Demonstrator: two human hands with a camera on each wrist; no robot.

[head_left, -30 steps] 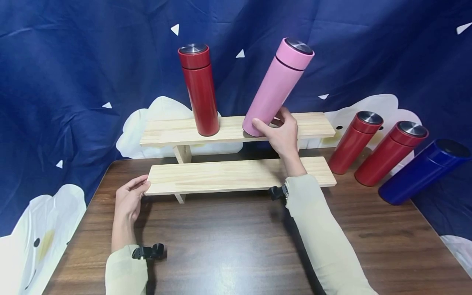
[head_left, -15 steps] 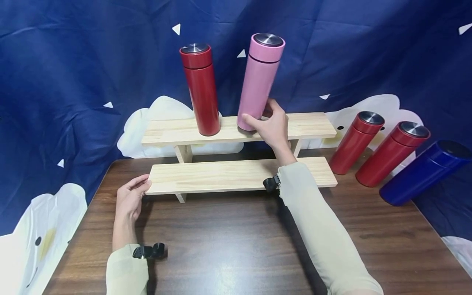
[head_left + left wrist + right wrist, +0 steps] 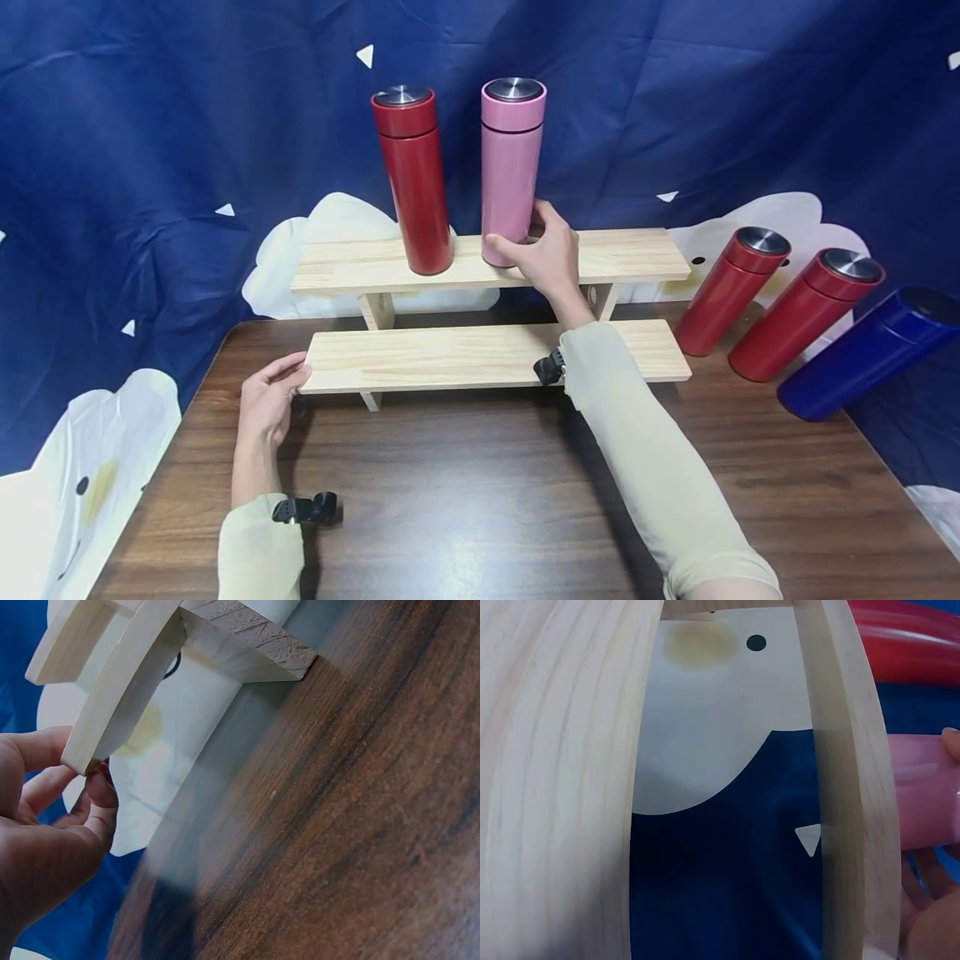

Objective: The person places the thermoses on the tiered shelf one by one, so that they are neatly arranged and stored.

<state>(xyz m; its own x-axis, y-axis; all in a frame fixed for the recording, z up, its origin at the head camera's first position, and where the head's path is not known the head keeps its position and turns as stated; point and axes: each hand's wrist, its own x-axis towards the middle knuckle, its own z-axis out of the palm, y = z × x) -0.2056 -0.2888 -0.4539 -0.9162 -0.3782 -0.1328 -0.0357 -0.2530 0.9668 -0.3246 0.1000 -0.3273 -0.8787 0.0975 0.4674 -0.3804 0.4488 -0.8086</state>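
Pink bottle (image 3: 513, 179) stood upright, or very nearly so, at the upper board (image 3: 626, 250), to the right of a red bottle (image 3: 418, 196) and apart from it. Its base looked set down, though whether its full weight rested on the wood could not be told. The right hand (image 3: 551, 254) gripped it low on the body, thumb across the front and fingers curled round the right side and back. The left hand (image 3: 266, 400) pinched the left end of the lower board (image 3: 435, 358) between thumb and fingers.

It looked like a stiff, hard-walled bottle, probably metal and of moderate weight; whether it was full did not show. The smooth, glossy coat was likely to slip a little under dry fingers and to scuff or dent rather than break. Being tall and narrow, it would tip easily from a hold near the base; a grip round the middle would probably steer it better, while the low hold suited placing the foot.

A second earlier its top leaned well to the right; half a second earlier it leaned less, and now the tilt was almost gone. Both grips, and the remaining bottles (image 3: 802, 321) on the table (image 3: 450, 500), were much as before.
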